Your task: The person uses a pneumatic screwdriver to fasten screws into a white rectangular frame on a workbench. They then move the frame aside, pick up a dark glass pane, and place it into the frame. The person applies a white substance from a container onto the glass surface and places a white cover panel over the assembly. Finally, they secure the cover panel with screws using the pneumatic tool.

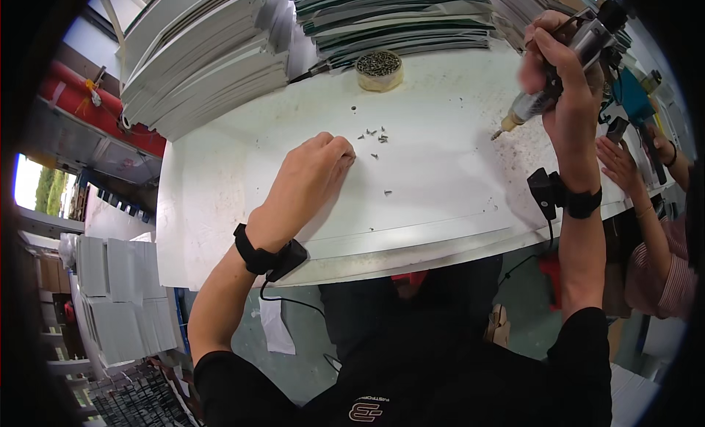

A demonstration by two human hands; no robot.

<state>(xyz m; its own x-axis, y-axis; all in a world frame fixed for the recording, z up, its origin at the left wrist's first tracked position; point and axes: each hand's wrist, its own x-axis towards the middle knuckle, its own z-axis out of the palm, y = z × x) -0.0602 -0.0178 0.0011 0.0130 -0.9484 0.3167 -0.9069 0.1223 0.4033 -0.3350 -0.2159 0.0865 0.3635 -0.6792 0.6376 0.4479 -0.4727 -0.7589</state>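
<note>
My right hand (565, 71) is wrapped round a power screwdriver (530, 105), raised at the right side of the white worktable (242, 214). Its bit points down and left, above the table. My left hand (312, 170) rests near the table's middle with its fingers curled together; whatever they may hold is hidden. Just right of those fingers lie several small loose screws (382, 139), and a single screw (388, 193) lies nearer the front. Farther back stands a round tub (380, 83) full of small screws.
Tall stacks of white panels (205, 60) and green-edged sheets (396, 19) line the table's far side. A dark pointed tool (310, 72) lies between them. At the right, another person's hand (620, 163) is close to my right forearm. More white panels (121, 295) stand at the left.
</note>
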